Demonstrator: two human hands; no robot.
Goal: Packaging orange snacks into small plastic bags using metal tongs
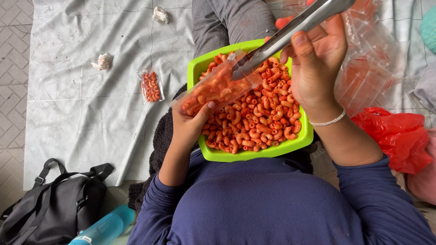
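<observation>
Broadest first: a pale plastic sheet (pixel 91 104) covers the floor out past the left fingers, and a lime-green tray (pixel 200 68) heaped with orange-red elbow macaroni snacks (pixel 259 127) sits on the lap right under both hands. Beyond the right fingers lies a stack of empty clear bags (pixel 368 63), with a red plastic bag (pixel 399 136) behind the wrist; a black bag (pixel 54 208) and a blue bottle (pixel 106 227) rest down near the left elbow. Now the action: the left hand (pixel 190 122) grips a clear pouch (pixel 215 88), thumb pressed on its near face and the other fingers hidden beneath, half full of snacks. The pouch floats just above the tray's left end, long axis running diagonally, closed end towards the left fingers, open mouth aimed up and away at the tongs. The right hand (pixel 318 63) has its fingers curled tight around metal tongs (pixel 281 38), tips poked into that mouth. To do this well, I'd say keep the mouth spread and tilted upward over the tray so strays drop back in, and release deep inside. A small filled packet (pixel 151 86) lies out beyond the left fingers, beside two crumpled paper scraps (pixel 103 61).
</observation>
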